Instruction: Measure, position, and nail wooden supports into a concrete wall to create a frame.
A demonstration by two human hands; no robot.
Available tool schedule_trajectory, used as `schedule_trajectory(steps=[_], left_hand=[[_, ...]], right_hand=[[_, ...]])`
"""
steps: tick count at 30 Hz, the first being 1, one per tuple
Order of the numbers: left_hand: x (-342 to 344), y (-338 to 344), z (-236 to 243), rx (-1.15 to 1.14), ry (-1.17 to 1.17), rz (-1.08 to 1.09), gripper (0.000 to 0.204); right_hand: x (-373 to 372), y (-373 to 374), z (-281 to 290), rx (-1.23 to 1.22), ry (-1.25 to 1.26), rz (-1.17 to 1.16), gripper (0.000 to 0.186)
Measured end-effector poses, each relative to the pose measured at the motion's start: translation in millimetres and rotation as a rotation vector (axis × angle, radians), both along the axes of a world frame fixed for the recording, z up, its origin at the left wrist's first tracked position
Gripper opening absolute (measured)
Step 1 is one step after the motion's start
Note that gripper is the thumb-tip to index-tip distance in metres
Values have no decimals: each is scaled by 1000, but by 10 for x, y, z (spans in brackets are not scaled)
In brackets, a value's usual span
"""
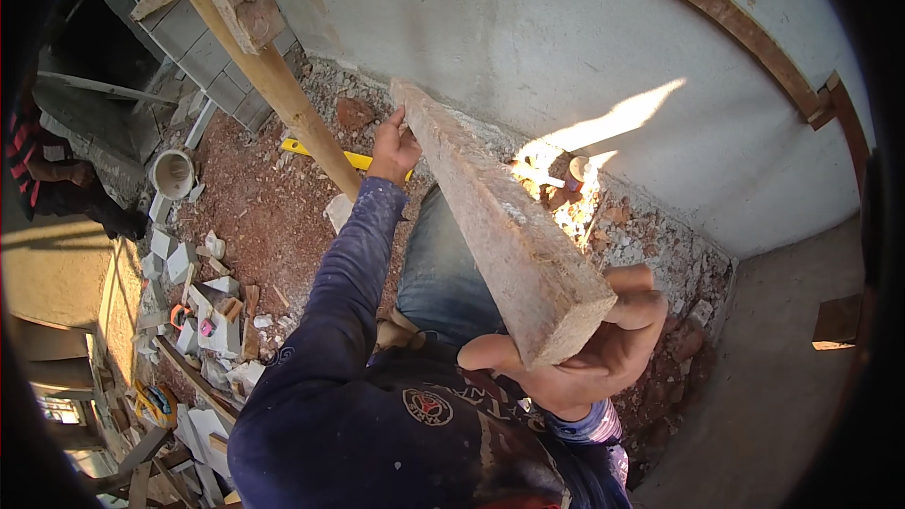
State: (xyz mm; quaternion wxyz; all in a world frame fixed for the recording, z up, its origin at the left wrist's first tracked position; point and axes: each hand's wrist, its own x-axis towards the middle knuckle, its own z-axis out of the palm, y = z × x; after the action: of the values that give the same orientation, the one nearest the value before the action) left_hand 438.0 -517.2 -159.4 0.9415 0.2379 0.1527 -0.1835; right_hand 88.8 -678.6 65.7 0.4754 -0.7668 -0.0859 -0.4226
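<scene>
A long, rough, dusty wooden plank is held up in front of me, slanting from the far left down to the near right. My left hand grips its far end, fingers wrapped at the edge. At the near end my right hand is closed around the squared end, thumb on one side and bent fingers on the other. A yellow spirit level lies on the ground, partly behind my left hand and a wooden post. In the sunlit patch by the wall, a hammer-like tool is partly washed out by glare.
A plastered wall curves ahead, with a wooden strip fixed along it. Left are a round bucket, broken block pieces and scrap timber. A co-worker is at the far left. Rubble covers the ground.
</scene>
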Motion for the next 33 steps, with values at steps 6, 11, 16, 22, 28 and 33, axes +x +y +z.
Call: schedule_trajectory(steps=[6, 11, 16, 22, 28, 33], left_hand=[[4, 68, -278, 21, -29, 54, 33], [-190, 124, -60, 29, -74, 104, 42], [-67, -60, -386, -39, -89, 65, 62], [-507, -248, 41, 52, -164, 90, 87], [-646, -353, -489, -52, -60, 47, 84], [-926, -340, -459, -135, -2, 52, 64]], right_hand=[[-129, -86, -171, 79, 78, -112, 90], [-182, -160, -324, 352, 99, -188, 88], [-331, -403, -613, 330, 25, -220, 85], [-601, -982, -1055, 346, 8, -153, 76], [-491, -810, -697, 212, -49, -265, 92], [-303, -774, -652, 40, -249, -256, 79]])
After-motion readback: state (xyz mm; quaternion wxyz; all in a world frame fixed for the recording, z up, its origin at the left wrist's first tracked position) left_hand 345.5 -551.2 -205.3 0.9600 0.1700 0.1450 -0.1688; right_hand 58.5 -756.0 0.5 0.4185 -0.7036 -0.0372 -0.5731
